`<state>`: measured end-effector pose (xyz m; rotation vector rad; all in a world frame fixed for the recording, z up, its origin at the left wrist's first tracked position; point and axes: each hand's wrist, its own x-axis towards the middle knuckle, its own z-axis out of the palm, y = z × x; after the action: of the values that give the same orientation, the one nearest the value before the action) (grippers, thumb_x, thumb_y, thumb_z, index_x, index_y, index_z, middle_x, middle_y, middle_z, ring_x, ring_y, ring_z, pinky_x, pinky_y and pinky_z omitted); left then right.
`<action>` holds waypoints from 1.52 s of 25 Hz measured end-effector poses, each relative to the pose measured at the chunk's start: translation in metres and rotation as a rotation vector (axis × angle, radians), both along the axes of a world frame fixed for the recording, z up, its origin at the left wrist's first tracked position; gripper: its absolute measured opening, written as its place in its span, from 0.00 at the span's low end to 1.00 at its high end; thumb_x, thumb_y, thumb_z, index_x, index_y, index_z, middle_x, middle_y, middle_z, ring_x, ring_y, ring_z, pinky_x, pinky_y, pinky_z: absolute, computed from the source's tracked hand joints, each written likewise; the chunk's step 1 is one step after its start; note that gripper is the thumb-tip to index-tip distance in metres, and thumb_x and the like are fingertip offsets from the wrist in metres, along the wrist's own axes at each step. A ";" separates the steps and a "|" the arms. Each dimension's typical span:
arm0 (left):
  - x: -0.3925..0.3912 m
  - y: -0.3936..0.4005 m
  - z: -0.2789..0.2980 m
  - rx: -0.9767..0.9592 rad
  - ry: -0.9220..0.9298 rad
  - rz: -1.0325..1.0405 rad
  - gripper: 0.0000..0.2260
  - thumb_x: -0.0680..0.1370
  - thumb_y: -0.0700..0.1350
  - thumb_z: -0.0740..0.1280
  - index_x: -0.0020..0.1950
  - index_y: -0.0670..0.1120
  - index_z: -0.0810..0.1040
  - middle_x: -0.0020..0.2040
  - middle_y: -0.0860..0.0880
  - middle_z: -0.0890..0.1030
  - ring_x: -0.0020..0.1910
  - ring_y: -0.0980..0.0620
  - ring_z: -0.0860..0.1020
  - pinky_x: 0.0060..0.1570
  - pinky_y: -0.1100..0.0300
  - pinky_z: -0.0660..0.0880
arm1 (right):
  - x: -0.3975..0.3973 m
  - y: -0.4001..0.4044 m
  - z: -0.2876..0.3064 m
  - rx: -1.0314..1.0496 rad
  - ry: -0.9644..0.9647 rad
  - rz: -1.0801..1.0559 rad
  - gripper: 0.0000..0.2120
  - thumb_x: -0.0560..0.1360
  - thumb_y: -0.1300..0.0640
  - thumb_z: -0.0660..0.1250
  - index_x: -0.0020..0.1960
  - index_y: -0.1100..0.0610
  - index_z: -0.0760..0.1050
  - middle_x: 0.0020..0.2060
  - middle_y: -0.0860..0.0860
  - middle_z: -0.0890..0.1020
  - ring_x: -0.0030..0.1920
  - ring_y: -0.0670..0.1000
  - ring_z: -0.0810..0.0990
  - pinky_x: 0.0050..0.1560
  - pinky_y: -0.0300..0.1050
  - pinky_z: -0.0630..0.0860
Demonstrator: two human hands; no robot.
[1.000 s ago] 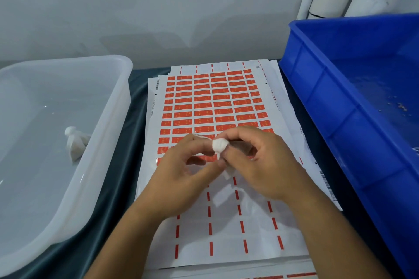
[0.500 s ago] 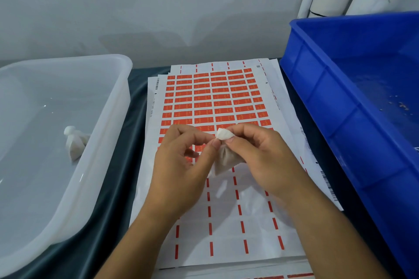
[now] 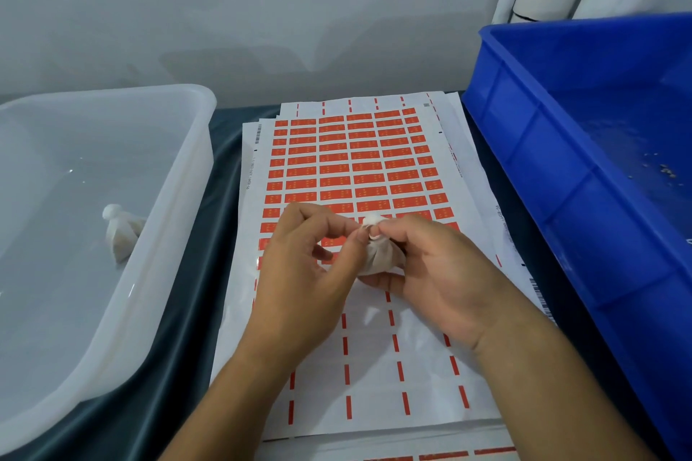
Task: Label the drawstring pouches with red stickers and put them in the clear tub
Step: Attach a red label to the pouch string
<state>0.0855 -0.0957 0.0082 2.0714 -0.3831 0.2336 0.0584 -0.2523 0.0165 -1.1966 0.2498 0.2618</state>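
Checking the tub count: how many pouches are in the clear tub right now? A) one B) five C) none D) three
A: a single white pouch lies inside the clear tub; the only other pouch in hand is over the sticker sheet, held by both hands.
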 end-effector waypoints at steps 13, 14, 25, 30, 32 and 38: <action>-0.007 0.002 -0.005 0.123 -0.177 0.071 0.15 0.76 0.61 0.69 0.58 0.57 0.84 0.51 0.60 0.78 0.50 0.55 0.77 0.48 0.56 0.81 | 0.001 -0.001 -0.005 -0.065 0.024 -0.102 0.10 0.76 0.48 0.72 0.57 0.46 0.84 0.54 0.46 0.86 0.57 0.53 0.85 0.58 0.52 0.82; -0.007 0.001 -0.005 0.121 -0.173 0.078 0.15 0.76 0.61 0.69 0.57 0.56 0.85 0.50 0.59 0.78 0.49 0.55 0.77 0.47 0.56 0.81 | 0.001 0.000 -0.004 -0.072 0.011 -0.100 0.10 0.75 0.48 0.72 0.55 0.46 0.85 0.53 0.46 0.87 0.56 0.52 0.86 0.58 0.51 0.82; -0.003 0.000 -0.006 0.128 -0.154 0.092 0.05 0.76 0.56 0.71 0.48 0.56 0.80 0.48 0.62 0.75 0.46 0.57 0.77 0.46 0.57 0.81 | -0.003 0.003 0.002 -0.389 -0.100 -0.082 0.14 0.68 0.39 0.70 0.48 0.44 0.86 0.48 0.40 0.87 0.54 0.48 0.85 0.62 0.54 0.80; -0.003 0.000 -0.001 0.133 -0.071 0.044 0.05 0.76 0.57 0.63 0.43 0.57 0.72 0.47 0.66 0.73 0.48 0.59 0.76 0.45 0.62 0.77 | -0.004 0.003 0.004 -0.470 -0.168 -0.013 0.16 0.70 0.37 0.66 0.51 0.42 0.84 0.49 0.36 0.85 0.54 0.39 0.83 0.61 0.48 0.80; -0.002 0.003 0.000 0.129 -0.026 0.010 0.06 0.76 0.57 0.59 0.41 0.57 0.70 0.44 0.64 0.74 0.48 0.59 0.76 0.43 0.66 0.74 | -0.004 0.002 0.004 -0.547 -0.216 0.007 0.18 0.70 0.35 0.65 0.54 0.42 0.82 0.51 0.34 0.84 0.55 0.37 0.81 0.61 0.43 0.79; 0.001 0.012 0.011 0.011 0.412 -0.129 0.12 0.77 0.55 0.57 0.42 0.52 0.76 0.38 0.57 0.80 0.39 0.57 0.78 0.38 0.67 0.75 | -0.004 0.002 0.005 -0.831 -0.412 0.055 0.12 0.77 0.35 0.61 0.54 0.39 0.76 0.50 0.30 0.80 0.55 0.32 0.77 0.46 0.23 0.74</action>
<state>0.0864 -0.0842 0.0196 2.0329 -0.2621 -0.2711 0.0542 -0.2505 0.0218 -2.0448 -0.0540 -0.0645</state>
